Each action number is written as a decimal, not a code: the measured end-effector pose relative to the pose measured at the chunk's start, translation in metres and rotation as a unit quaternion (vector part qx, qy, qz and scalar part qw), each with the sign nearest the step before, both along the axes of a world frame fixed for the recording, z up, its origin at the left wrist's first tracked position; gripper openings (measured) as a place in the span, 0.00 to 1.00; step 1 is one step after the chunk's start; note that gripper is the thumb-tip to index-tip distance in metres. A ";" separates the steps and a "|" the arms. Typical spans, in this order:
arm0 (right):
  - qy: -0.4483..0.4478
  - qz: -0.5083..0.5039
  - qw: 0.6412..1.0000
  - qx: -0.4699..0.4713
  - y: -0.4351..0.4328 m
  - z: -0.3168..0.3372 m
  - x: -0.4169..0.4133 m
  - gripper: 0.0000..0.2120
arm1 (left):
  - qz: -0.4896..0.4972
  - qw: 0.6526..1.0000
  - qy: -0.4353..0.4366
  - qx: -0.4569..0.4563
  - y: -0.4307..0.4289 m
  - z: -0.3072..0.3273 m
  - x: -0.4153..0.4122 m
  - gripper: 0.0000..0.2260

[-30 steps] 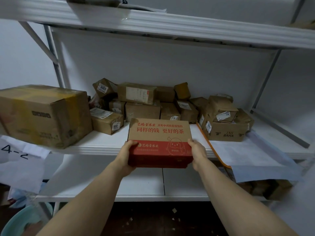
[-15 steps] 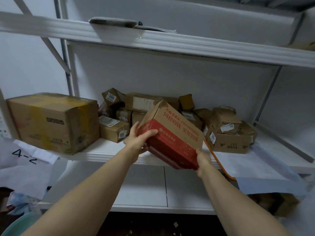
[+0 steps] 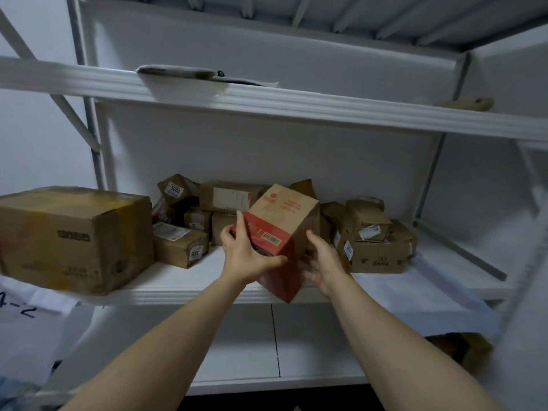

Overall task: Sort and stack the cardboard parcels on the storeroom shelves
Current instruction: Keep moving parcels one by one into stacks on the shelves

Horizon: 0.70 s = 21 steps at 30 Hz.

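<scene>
One head-worn view, close to the shelves

We looked forward from head height with a wide lens, near enough that both forearms ran up from the bottom edge to the left hand (image 3: 246,259) and right hand (image 3: 324,264) at a box (image 3: 281,221) near centre. We saw the middle shelf (image 3: 166,284) and lower shelf (image 3: 296,345) from above, the upper shelf (image 3: 296,105) almost edge-on, and the top shelf (image 3: 355,19) from beneath.
</scene>
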State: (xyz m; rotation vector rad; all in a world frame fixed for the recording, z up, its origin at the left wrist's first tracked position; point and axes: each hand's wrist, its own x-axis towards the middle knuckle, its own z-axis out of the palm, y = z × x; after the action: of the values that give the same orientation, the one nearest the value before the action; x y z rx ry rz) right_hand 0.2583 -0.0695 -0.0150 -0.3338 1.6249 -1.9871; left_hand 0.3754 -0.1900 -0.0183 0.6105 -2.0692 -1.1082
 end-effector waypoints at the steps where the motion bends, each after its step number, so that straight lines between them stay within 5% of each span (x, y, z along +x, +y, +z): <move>1: 0.015 0.001 1.000 0.005 0.001 0.002 0.001 0.25 | -0.005 1.000 0.003 0.006 0.000 0.000 0.001 0.64; 10: 0.176 -0.026 0.984 0.000 -0.006 0.023 0.010 0.32 | -0.016 0.998 -0.033 0.057 -0.007 0.004 0.020 0.60; 14: 0.212 -0.003 0.977 0.008 -0.018 0.029 0.009 0.34 | -0.002 0.987 0.009 0.158 -0.021 0.005 0.035 0.49; 18: 0.291 0.020 0.954 0.074 -0.040 0.028 0.019 0.38 | -0.051 0.936 0.107 0.332 -0.029 -0.001 0.048 0.33; 21: 0.352 0.028 0.926 0.131 -0.052 0.031 0.026 0.38 | -0.069 0.913 0.092 0.391 -0.036 -0.018 0.056 0.41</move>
State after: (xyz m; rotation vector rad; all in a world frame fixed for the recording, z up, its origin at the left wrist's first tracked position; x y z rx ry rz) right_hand 0.2843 -0.1217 0.0161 -1.0656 2.2434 -1.6584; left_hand 0.4314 -0.2256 -0.0362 0.6946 -1.4711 -2.0168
